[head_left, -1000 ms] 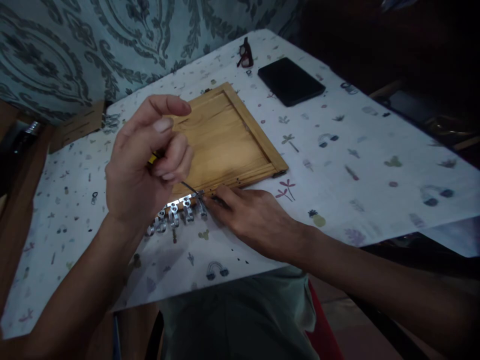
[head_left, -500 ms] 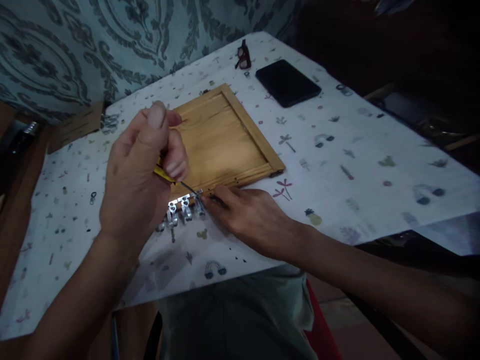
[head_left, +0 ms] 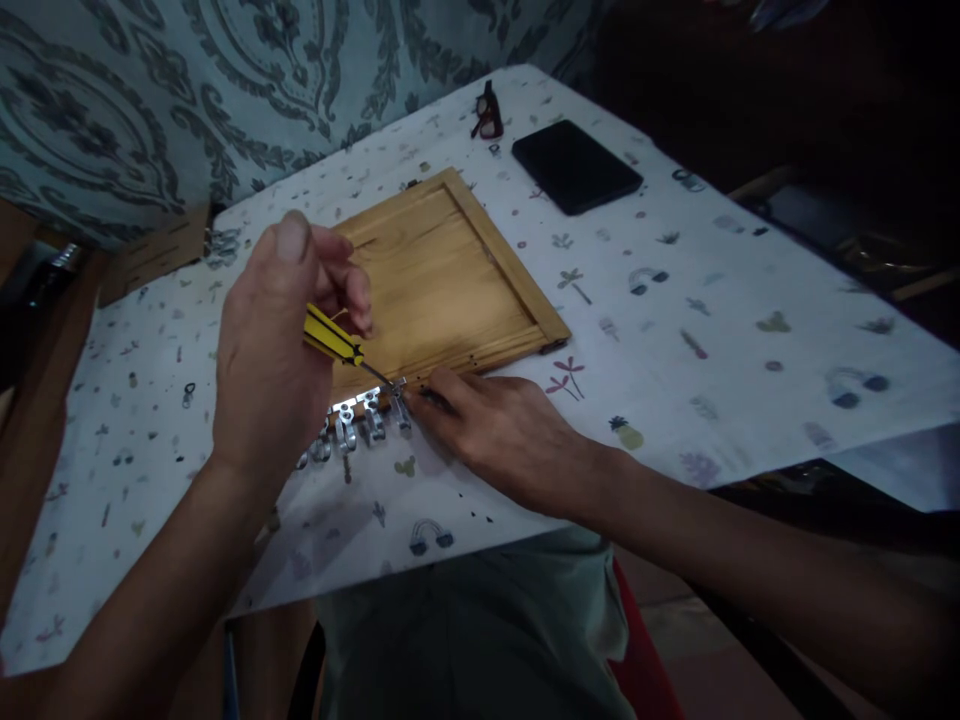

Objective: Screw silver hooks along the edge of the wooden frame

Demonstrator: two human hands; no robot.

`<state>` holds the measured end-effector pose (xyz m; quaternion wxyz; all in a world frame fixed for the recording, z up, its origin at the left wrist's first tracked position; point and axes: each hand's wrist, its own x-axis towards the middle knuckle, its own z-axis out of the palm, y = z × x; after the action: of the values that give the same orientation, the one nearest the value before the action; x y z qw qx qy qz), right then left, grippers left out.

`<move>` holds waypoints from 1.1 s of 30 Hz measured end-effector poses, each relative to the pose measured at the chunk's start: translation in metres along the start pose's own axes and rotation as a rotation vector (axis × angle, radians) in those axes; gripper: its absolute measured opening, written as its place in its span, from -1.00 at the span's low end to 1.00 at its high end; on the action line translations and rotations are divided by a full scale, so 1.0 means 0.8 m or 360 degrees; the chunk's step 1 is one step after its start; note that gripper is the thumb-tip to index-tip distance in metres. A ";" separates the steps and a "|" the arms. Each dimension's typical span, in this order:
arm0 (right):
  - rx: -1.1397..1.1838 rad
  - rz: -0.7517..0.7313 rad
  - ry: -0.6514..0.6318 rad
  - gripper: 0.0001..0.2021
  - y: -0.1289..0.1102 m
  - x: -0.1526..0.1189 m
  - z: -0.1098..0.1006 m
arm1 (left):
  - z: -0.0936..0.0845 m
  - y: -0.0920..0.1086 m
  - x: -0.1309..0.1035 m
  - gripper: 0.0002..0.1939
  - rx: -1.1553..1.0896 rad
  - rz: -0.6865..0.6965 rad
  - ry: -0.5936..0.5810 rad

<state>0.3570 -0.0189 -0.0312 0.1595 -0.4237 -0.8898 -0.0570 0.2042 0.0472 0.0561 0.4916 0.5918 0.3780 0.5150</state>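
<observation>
My left hand [head_left: 266, 350] is curled around the yellow-and-black handle of a screwdriver [head_left: 332, 336], with the thumb raised. The screwdriver slants down to the right, its tip at the end of a shiny metal hook rail [head_left: 373, 415]. This rail runs along the near edge of a framed wooden board [head_left: 442, 265] that lies flat. My right hand [head_left: 514, 430] rests at the board's near edge, its fingers closed on the rail's right end. The fingertips there are partly hidden. My left hand covers the board's left part.
The table has a white patterned cloth [head_left: 720, 350]. A black tablet [head_left: 576, 165] and folded glasses [head_left: 488, 112] lie beyond the board. At the far left is a piece of brown cardboard [head_left: 154, 255] beside small metal pieces [head_left: 223, 247]. A patterned wall stands behind.
My left hand has turned and its fingers have loosened a little, so more of the yellow handle shows. The right hand and the board stay in place.
</observation>
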 end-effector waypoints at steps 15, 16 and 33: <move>0.0011 -0.0007 -0.0074 -0.66 0.001 0.000 -0.003 | 0.010 0.003 -0.013 -0.82 0.0002 0.0216 0.0143; 0.0008 -0.0012 -0.0063 -0.65 0.001 0.000 -0.003 | 0.008 0.001 -0.009 -0.85 -0.0073 0.0259 0.0096; 0.0005 -0.0011 -0.0082 -0.67 0.001 0.000 0.000 | -0.049 0.030 -0.019 -0.75 0.1841 0.0746 -0.0067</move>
<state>0.3577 -0.0183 -0.0313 0.1370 -0.4216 -0.8952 -0.0452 0.1614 0.0347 0.0749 -0.0271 0.8395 0.4461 0.3092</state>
